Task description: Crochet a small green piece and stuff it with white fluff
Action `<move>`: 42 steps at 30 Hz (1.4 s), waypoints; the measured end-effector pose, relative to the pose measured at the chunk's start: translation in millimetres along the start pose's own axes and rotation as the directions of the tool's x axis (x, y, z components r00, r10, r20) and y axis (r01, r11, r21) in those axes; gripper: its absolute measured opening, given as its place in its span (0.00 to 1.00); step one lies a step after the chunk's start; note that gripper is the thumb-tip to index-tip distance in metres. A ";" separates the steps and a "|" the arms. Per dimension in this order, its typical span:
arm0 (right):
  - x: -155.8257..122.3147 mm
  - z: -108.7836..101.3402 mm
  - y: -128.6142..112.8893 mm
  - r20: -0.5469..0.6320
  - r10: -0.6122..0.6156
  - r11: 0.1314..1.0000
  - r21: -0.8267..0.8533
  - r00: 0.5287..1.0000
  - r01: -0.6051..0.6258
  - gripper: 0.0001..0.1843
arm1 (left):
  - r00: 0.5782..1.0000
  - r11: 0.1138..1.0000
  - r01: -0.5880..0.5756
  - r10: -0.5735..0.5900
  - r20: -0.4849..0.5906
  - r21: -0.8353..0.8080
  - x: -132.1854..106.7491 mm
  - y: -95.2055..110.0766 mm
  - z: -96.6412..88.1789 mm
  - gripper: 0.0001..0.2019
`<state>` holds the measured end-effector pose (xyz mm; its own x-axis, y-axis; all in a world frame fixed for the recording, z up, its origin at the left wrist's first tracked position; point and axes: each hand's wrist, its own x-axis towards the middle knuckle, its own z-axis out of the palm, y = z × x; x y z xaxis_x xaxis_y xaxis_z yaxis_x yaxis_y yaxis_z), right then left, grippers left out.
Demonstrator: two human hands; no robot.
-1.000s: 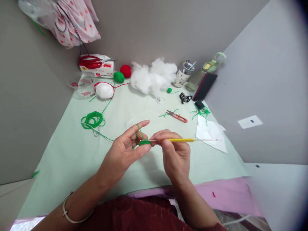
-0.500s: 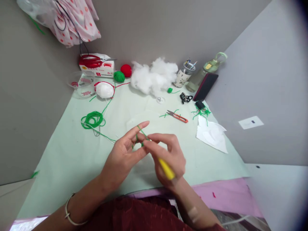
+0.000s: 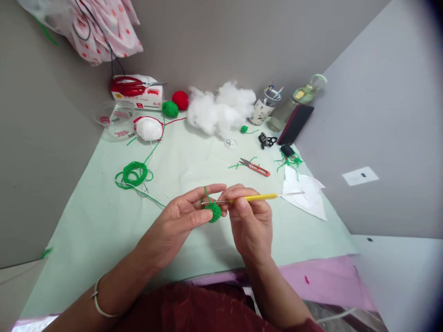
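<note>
My left hand (image 3: 180, 219) pinches a small round green crochet piece (image 3: 214, 212) between thumb and fingers, with green yarn running over the index finger. My right hand (image 3: 249, 219) is closed on a yellow-handled crochet hook (image 3: 258, 198) that lies level, its metal tip at the green piece and its other end pointing right. A green strand leads from the left hand back to a loose coil of green yarn (image 3: 134, 174) on the pale green table mat (image 3: 104, 221).
At the back lie a white yarn ball (image 3: 149, 128), green ball (image 3: 170, 109), red ball (image 3: 180, 100), white stuffing (image 3: 221, 108), red scissors on a box (image 3: 133, 86), a cup of pens (image 3: 266, 107), a bottle (image 3: 297, 99) and phone (image 3: 295, 124). Orange snips (image 3: 256, 168) and white paper (image 3: 306, 192) lie right.
The right hand swung the hook down toward me, then back up to level. The green piece now shows as a round disc, and both hands sit slightly lower.
</note>
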<state>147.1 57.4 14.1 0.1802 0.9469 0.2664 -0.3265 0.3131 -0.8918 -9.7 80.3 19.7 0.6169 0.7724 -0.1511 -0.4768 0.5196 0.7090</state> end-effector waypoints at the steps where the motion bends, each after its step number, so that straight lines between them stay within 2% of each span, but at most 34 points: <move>1: -0.5 0.0 1.3 0.006 -0.002 1.000 -0.001 1.000 0.002 0.07 | 1.000 1.000 0.003 -0.003 -0.005 0.003 0.2 -0.4 0.3 0.18; 5: -1.7 -0.9 3.4 0.030 0.021 0.999 0.033 0.999 -0.022 0.07 | 1.000 1.000 0.014 -0.014 -0.016 -0.010 0.2 0.1 -0.2 0.21; 13: 3.3 -6.7 -2.2 -0.030 0.131 0.988 0.087 0.991 -0.128 0.10 | 0.995 0.984 0.078 -0.067 0.077 -0.160 4.4 0.5 -7.5 0.25; 15: 2.5 -6.8 -1.4 -0.011 0.108 0.992 0.073 0.994 -0.107 0.10 | 0.998 0.996 0.044 -0.041 0.045 -0.076 3.5 -1.7 -6.4 0.25; 17: -0.2 -6.3 0.8 0.012 0.033 0.999 0.003 0.999 -0.033 0.09 | 1.000 0.997 -0.003 0.004 -0.021 0.078 1.6 -4.3 -4.7 0.24; 20: -5.0 -6.2 4.9 0.041 -0.098 0.982 -0.155 0.994 0.103 0.07 | 0.992 0.956 -0.041 0.075 -0.105 0.290 -1.6 -5.7 -4.1 0.26; 22: -6.4 -7.7 6.7 0.045 -0.125 0.970 -0.203 0.991 0.132 0.08 | 0.990 0.934 -0.039 0.085 -0.115 0.355 -3.0 -4.1 -6.0 0.25; 27: -1.8 -12.4 6.3 0.037 -0.060 0.986 -0.154 0.998 0.065 0.08 | 0.994 0.941 -0.048 0.079 -0.078 0.334 -3.1 2.3 -11.0 0.20; 31: 3.6 -11.1 3.0 0.035 0.024 0.999 -0.022 0.999 -0.024 0.09 | 0.989 0.945 -0.062 0.102 -0.109 0.321 -1.7 5.2 -8.6 0.22; 34: 5.1 -10.2 1.3 0.034 0.061 0.998 -0.014 0.998 -0.060 0.11 | 0.985 0.940 -0.060 0.110 -0.133 0.337 -1.2 6.7 -5.9 0.23; 39: 5.2 -14.6 0.1 0.078 0.047 0.999 -0.017 0.996 -0.046 0.11 | 0.982 0.926 -0.069 0.129 -0.141 0.370 -2.1 8.3 -3.9 0.23; 42: 3.6 -17.9 -2.3 0.118 0.019 0.997 -0.080 0.993 -0.009 0.10 | 0.978 0.920 -0.078 0.145 -0.148 0.385 -3.0 8.4 -4.7 0.24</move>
<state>165.1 58.8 10.6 0.0634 0.9546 0.2910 -0.2533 0.2974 -0.9205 -18.5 84.0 22.9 0.4421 0.8849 -0.1467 -0.2460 0.2769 0.9289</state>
